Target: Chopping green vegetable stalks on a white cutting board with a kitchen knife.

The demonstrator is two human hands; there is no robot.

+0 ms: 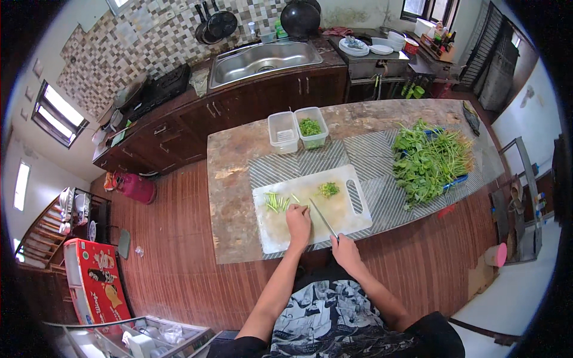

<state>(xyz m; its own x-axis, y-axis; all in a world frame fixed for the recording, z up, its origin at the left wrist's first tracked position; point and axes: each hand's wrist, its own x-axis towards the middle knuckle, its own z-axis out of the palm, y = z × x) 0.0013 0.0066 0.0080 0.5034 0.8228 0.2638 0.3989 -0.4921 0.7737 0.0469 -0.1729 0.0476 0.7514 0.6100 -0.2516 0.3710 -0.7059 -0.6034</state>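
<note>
My right hand is closed round the handle of a knife, its blade slanting up and left over a white cutting board. Just left of the blade, my left hand rests on the board with its fingers drawn together. What it pinches is hidden beneath the fingers. Several cut lengths of green stalk lie beyond that hand to the left, and one short piece lies close to its fingertips. A small heap of finely chopped greens sits near the board's far right.
Beyond the board stand two clear plastic containers; the left container is beside one holding chopped greens. A big pile of leafy greens with roots covers the table's right side. A steel sink is set in the far counter.
</note>
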